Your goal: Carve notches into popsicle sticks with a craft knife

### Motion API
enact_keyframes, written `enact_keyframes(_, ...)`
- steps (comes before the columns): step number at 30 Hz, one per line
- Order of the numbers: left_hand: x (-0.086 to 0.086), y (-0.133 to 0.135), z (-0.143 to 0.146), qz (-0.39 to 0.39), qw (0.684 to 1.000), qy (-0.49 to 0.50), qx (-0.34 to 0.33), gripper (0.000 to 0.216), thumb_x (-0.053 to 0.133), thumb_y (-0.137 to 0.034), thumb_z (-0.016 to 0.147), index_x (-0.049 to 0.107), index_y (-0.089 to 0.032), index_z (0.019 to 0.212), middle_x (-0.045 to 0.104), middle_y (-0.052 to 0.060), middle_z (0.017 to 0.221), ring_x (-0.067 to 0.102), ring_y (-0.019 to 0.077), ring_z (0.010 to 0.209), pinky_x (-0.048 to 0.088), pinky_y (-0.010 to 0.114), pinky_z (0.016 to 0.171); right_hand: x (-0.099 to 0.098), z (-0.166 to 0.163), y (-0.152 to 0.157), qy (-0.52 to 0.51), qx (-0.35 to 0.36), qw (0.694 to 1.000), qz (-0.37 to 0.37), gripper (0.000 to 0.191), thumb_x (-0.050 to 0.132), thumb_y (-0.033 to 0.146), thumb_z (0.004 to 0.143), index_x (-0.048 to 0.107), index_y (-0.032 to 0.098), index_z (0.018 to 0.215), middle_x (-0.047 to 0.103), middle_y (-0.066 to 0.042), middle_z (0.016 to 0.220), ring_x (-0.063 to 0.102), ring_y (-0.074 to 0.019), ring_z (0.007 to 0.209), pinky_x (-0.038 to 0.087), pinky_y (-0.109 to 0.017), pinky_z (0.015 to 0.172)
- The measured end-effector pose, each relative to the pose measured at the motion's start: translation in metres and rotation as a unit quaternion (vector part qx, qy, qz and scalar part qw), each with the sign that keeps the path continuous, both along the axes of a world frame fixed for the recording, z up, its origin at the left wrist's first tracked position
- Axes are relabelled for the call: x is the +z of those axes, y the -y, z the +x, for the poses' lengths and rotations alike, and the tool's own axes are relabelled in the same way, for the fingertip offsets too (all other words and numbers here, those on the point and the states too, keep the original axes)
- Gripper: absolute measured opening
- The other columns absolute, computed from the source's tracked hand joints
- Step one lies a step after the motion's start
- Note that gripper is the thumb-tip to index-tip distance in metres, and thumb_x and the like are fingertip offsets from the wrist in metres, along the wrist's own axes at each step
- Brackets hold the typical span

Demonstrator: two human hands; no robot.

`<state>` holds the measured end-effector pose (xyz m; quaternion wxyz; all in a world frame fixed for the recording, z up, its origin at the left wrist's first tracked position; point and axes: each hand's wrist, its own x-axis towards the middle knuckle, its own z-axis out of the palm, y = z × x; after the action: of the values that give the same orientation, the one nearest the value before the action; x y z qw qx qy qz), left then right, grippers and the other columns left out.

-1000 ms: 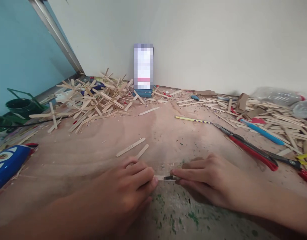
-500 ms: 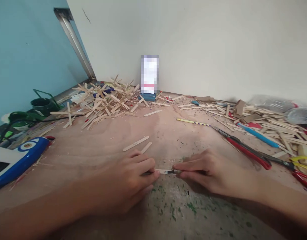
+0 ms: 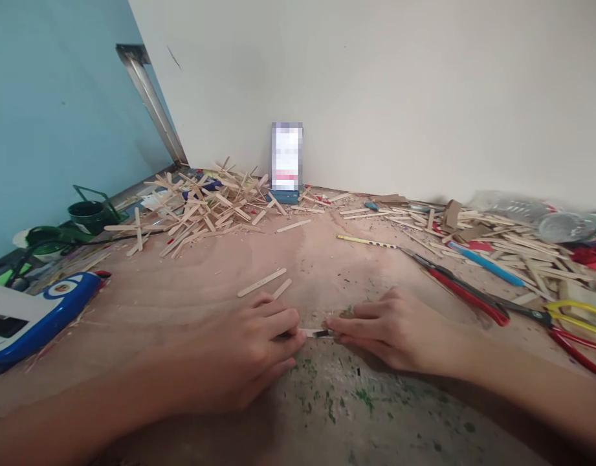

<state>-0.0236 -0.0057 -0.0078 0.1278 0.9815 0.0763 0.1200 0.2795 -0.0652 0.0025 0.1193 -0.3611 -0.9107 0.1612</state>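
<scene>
My left hand (image 3: 263,346) is closed, its thumb and fingers pinching a pale wooden craft stick (image 3: 308,333) flat near the table surface. From the right, my right hand (image 3: 382,330) meets it with fingers pinched at the stick's right end. A small black piece (image 3: 321,334) shows on the stick right at those fingertips; its kind cannot be made out. Just beyond my left hand lie a craft stick with writing on it (image 3: 262,283) and a shorter stick piece (image 3: 281,289).
A heap of glued craft sticks (image 3: 215,207) lies at the back left, loose sticks (image 3: 530,252) at the right. A blurred phone (image 3: 286,157) leans against the wall. Red-handled scissors (image 3: 472,298), a yellow pencil (image 3: 368,241), a blue pen-like tool (image 3: 486,263) and a blue-and-white device (image 3: 50,317) surround my hands.
The view has tilted slightly up and shifted. My right hand has come a little closer to my left, covering more of the stick's right end and the black piece.
</scene>
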Motion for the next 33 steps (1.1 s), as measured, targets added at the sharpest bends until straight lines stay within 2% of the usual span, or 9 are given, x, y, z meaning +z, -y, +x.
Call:
enact_keyframes(4, -0.002, -0.002, -0.002, -0.006, 1.000, 0.002, 0.004, 0.023, 0.049, -0.020, 0.113, 0.070, -0.015, 0.122, 0.064, 0.004, 0.105, 0.057, 0.0234, 0.095, 0.040, 0.041, 0.094, 0.005, -0.001, -0.004, -0.040, -0.024, 0.992, -0.114, 0.033, 0.057, 0.030, 0.115, 0.081, 0.017, 0.134, 0.084, -0.007, 0.097, 0.075, -0.0159, 0.077, 0.046, -0.029, 0.067)
enact_keyframes(6, -0.002, -0.003, -0.003, -0.009, 1.000, 0.000, 0.007, 0.023, 0.050, -0.020, 0.112, 0.070, -0.015, 0.123, 0.065, 0.004, 0.106, 0.058, 0.0235, 0.095, 0.039, 0.041, 0.096, 0.007, -0.001, -0.005, -0.053, -0.038, 0.988, -0.142, 0.034, 0.058, 0.032, 0.115, 0.082, 0.016, 0.133, 0.085, -0.007, 0.097, 0.075, -0.0162, 0.078, 0.048, -0.029, 0.068)
enact_keyframes(15, 0.001, -0.001, -0.001, 0.001, 1.000, 0.005, 0.006, 0.018, 0.057, -0.018, 0.108, 0.071, -0.015, 0.120, 0.067, 0.004, 0.106, 0.061, 0.0236, 0.096, 0.042, 0.040, 0.096, 0.002, 0.002, -0.001, -0.054, -0.041, 0.990, -0.123, 0.035, 0.056, 0.032, 0.116, 0.080, 0.019, 0.138, 0.085, -0.008, 0.099, 0.078, -0.0174, 0.080, 0.049, -0.029, 0.069)
enact_keyframes(21, 0.002, -0.002, 0.000, -0.009, 1.000, 0.004, 0.000, 0.018, 0.058, -0.017, 0.108, 0.070, -0.015, 0.121, 0.067, 0.005, 0.106, 0.062, 0.0235, 0.098, 0.043, 0.039, 0.096, 0.002, 0.000, -0.002, 0.008, 0.007, 0.999, 0.031, 0.037, 0.049, 0.029, 0.118, 0.078, 0.016, 0.138, 0.083, -0.008, 0.096, 0.073, -0.0152, 0.068, 0.041, -0.032, 0.058)
enact_keyframes(23, 0.003, -0.002, 0.000, -0.008, 1.000, 0.004, 0.000, 0.020, 0.056, -0.017, 0.108, 0.070, -0.015, 0.122, 0.067, 0.006, 0.107, 0.063, 0.0241, 0.098, 0.044, 0.040, 0.096, 0.004, -0.001, -0.002, 0.008, 0.001, 1.000, 0.008, 0.037, 0.050, 0.029, 0.118, 0.078, 0.018, 0.139, 0.084, -0.008, 0.097, 0.075, -0.0158, 0.071, 0.043, -0.032, 0.061)
enact_keyframes(26, 0.003, -0.003, -0.001, -0.002, 1.000, 0.015, 0.004, 0.020, 0.055, -0.018, 0.110, 0.072, -0.015, 0.120, 0.067, 0.006, 0.105, 0.063, 0.0240, 0.095, 0.045, 0.040, 0.094, 0.009, 0.001, -0.001, -0.040, -0.027, 0.996, -0.074, 0.034, 0.055, 0.031, 0.117, 0.080, 0.020, 0.137, 0.085, -0.007, 0.098, 0.075, -0.0149, 0.074, 0.047, -0.029, 0.064)
enact_keyframes(29, 0.002, -0.004, 0.000, 0.009, 1.000, 0.029, 0.000, 0.019, 0.056, -0.019, 0.110, 0.072, -0.015, 0.119, 0.068, 0.006, 0.102, 0.063, 0.0228, 0.092, 0.046, 0.039, 0.093, 0.012, 0.006, 0.000, -0.071, -0.021, 0.989, -0.130, 0.031, 0.059, 0.031, 0.115, 0.083, 0.019, 0.130, 0.084, -0.006, 0.094, 0.074, -0.0145, 0.075, 0.049, -0.027, 0.066)
enact_keyframes(33, 0.000, -0.006, 0.000, 0.022, 0.999, 0.046, -0.006, 0.017, 0.057, -0.018, 0.110, 0.072, -0.013, 0.116, 0.070, 0.007, 0.099, 0.064, 0.0226, 0.091, 0.047, 0.039, 0.092, 0.008, 0.009, 0.000, -0.055, -0.032, 0.991, -0.119, 0.031, 0.058, 0.029, 0.115, 0.083, 0.017, 0.128, 0.084, -0.006, 0.097, 0.076, -0.0158, 0.077, 0.048, -0.029, 0.066)
